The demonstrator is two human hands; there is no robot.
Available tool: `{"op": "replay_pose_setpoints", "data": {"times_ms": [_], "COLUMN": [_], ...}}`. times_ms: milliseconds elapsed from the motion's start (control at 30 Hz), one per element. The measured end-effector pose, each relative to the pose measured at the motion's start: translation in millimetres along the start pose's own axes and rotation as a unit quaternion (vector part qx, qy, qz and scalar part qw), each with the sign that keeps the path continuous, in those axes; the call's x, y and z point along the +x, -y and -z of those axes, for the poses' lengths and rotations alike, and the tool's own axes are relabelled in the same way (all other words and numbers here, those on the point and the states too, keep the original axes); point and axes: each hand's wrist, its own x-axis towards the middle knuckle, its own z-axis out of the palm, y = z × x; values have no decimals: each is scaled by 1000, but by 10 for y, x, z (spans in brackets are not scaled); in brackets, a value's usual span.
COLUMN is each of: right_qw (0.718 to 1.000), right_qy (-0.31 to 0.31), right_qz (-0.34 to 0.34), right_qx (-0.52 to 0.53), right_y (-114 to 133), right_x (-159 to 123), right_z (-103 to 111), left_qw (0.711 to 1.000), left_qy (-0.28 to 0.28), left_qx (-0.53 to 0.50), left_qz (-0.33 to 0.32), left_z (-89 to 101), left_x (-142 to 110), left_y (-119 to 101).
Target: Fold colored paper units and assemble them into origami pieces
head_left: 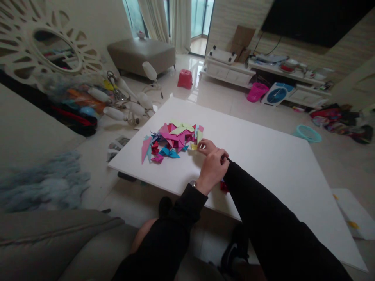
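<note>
Yellow paper [193,147] at 9 o'clock from the right hand [207,146]

Reference: 12 o'clock points away from the person, across the desk [272,156].

Position of paper: the yellow paper lies on the desk, at the near right margin of the folded paper pile [177,137]. The pile extends from the yellow paper toward 9 and 10 o'clock. Its long axis runs roughly from 8 to 2 o'clock. The long axis of the yellow paper is too small to determine.

Nearer hand: right. Its fingers are curled, with the tips at the edge of the yellow paper; whether they grip it cannot be told.

Left hand [212,168]: located between 5 and 6 o'clock from the right hand, farther from the pile. Its fingers appear closed on the right cuff [230,164], so the two arms meet at the right wrist.

Secondary item: a dark red paper [223,187] lies at 5 o'clock from the left hand, near the desk's near edge, partly hidden by the right sleeve.
</note>
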Motion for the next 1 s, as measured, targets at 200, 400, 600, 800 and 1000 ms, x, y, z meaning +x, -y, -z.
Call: {"op": "replay_pose_setpoints", "data": {"times_ms": [200, 400, 600, 800, 1000], "right_qw": [973, 939, 901, 939, 962], "right_qy": [44, -120, -300, -279, -235], "right_qz": [-40, -180, -222, -130, -93], "right_qx": [223, 269, 221, 151, 103], "right_y": [115, 220, 259, 351, 319], "right_x": [-352, -1246, -2219, -2430, -2386], "right_z": [534, 972, 1187, 1137, 1236], "left_qw": [1000, 997, 957, 850, 860], "left_qy": [-24, -55, -12, 134, 145], "left_qx": [-4, -46, -217, -394, -408], "left_qz": [-10, 1, 191, 324, 271], "left_z": [-60, -19, -218, -593, -847], "left_x": [0, -3, -11, -183, -216], "left_y": [-23, -82, -50, -122, -8]}}
